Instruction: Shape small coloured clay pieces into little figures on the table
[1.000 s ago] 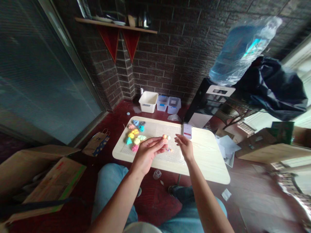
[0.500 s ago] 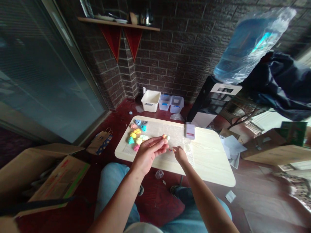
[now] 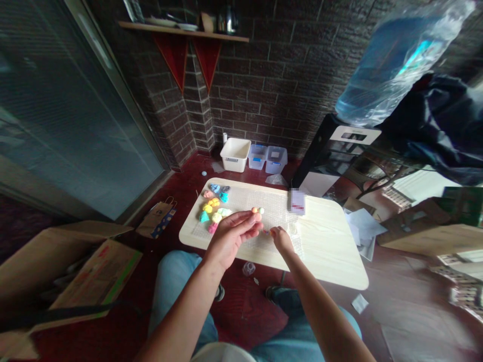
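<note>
My left hand (image 3: pixel 238 232) is raised over the table, thumb and fingers closed. At its fingertips show a small orange ball (image 3: pixel 254 209) and a pale green ball (image 3: pixel 261 211), side by side. Close by on the right, my right hand (image 3: pixel 281 240) is in a pinch, its fingers curled in. Something tiny, orange and purplish, shows at those fingertips, too small to name. Left of my left hand lie soft-looking coloured lumps, among them a yellow lump (image 3: pixel 213 202), a teal lump (image 3: pixel 204 216) and a pink lump (image 3: pixel 212 228), the last partly hidden.
Bubble wrap (image 3: pixel 271 211) covers part of the pale table (image 3: pixel 328 241). A small blurred box (image 3: pixel 298 202) stands at the back edge. Beyond are a white bin (image 3: pixel 235 155) and clear tubs (image 3: pixel 276 160). A water dispenser (image 3: pixel 320 156) rises right; an open carton (image 3: pixel 86 281) sits left.
My right fingers have drawn in, with the index finger more curled than before. My left hand keeps its hold on the two balls. The whole view has shifted slightly.
</note>
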`<state>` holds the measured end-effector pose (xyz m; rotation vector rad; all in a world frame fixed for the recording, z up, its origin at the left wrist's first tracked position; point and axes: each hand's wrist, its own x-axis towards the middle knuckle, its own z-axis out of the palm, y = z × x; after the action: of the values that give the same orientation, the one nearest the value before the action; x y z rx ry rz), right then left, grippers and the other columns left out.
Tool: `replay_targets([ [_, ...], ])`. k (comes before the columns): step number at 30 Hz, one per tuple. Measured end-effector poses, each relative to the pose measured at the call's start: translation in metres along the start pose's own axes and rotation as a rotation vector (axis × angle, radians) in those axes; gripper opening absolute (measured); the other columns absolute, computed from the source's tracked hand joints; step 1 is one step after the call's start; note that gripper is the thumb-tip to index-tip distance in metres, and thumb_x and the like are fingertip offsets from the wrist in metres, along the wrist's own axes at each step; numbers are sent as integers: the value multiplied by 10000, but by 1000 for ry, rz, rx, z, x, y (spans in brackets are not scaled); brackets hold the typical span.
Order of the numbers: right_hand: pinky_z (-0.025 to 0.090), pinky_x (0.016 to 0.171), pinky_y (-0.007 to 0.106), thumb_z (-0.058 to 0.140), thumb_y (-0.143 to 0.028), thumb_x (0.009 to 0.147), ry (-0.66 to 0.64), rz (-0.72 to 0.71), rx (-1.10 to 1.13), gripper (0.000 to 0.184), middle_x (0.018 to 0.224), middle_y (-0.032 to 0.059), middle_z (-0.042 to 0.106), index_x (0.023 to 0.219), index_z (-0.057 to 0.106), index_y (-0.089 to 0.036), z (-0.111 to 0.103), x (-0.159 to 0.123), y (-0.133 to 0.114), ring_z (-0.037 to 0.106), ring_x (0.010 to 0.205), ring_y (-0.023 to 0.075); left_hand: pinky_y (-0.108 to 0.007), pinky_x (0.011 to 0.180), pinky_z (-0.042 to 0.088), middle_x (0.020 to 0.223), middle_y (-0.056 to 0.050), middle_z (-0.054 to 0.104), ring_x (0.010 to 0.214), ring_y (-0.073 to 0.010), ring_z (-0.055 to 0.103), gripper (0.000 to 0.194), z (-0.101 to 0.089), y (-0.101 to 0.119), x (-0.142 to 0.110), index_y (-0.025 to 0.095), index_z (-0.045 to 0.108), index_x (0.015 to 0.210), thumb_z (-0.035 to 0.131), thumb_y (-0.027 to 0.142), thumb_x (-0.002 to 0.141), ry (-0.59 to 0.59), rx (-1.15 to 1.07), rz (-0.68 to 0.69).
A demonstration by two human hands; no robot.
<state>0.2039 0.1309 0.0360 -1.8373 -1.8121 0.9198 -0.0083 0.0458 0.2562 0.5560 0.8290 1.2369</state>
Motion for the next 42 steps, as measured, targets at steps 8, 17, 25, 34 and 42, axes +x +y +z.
replay_targets([
  [8,547,729,340,582,-352,908,128,28,528,278,1005,54,644,1089,593,-141,-16,-21,-30,639,829,160,-174,682,540,893,-33,749,769,-111,696,246,1,-1,3,162,737,928,791,206,692,10,-11,-3],
  [17,507,710,302,691,-416,783,196,-142,1054,300,906,45,674,985,667,-196,-76,-91,-133,596,706,126,-169,699,532,919,-32,750,781,-99,691,257,6,-3,-1,174,738,940,793,218,693,-10,-21,-8],
  [25,482,704,282,665,-316,837,207,-322,1136,137,831,0,641,944,682,-232,-98,-131,-189,568,698,116,-186,711,527,900,-33,755,756,-96,687,267,14,0,-11,176,740,925,808,223,671,-4,-88,12],
  [34,517,740,299,704,-286,807,330,-350,979,160,887,6,687,958,682,-236,-103,-140,-207,612,763,138,-182,694,543,855,-14,757,740,-97,694,215,20,3,-19,182,741,886,801,194,679,-18,-159,65],
  [42,548,776,312,723,-284,793,367,-356,910,144,896,13,719,926,705,-234,-106,-143,-213,661,826,165,-189,696,540,875,-28,760,752,-108,699,226,23,4,-23,177,741,873,814,207,661,-17,-146,71],
])
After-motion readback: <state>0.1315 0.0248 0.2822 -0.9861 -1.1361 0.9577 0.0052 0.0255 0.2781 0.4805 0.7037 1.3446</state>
